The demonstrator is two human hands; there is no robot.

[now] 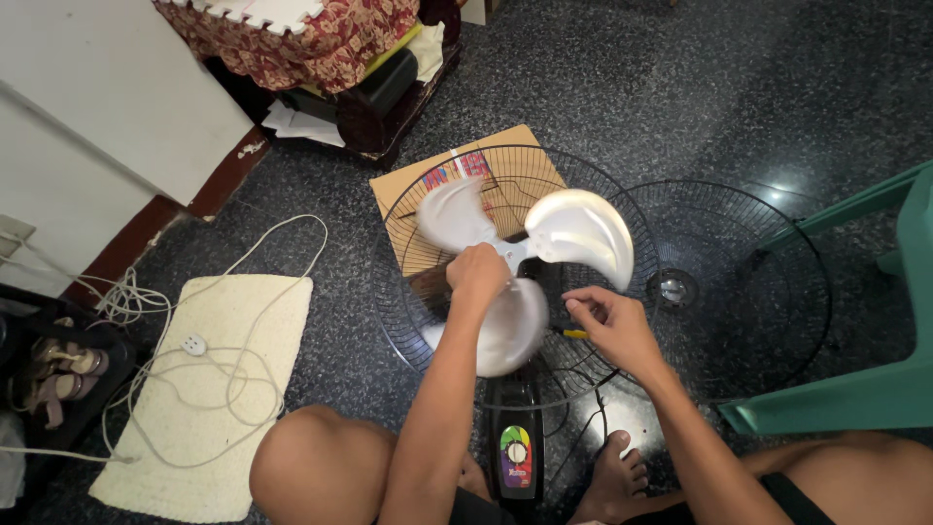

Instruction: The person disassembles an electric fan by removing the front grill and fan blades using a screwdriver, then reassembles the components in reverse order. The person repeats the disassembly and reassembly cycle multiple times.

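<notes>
The floor is dark speckled stone, shiny in some places. On it, at the left, lies a cream woven mat with a white cable looped over it. A white wall with a red-brown base stands behind the mat. A piece of dark furniture under a red patterned cloth is at the top, and a green plastic chair is at the right.

The person sits on the floor with an electric fan between the knees. Its round black wire rear guard lies partly over a flat brown cardboard sheet. The white three-blade plastic fan blade sits in the middle of this guard; two blades look blurred. The separate black wire front guard lies just beside it, to the right. The black fan base with a colourful round dial is near the feet.

The left hand is closed over the hub of the blade. The right hand pinches a small tool with yellow handle between curled fingers, just beside the lower blade.
</notes>
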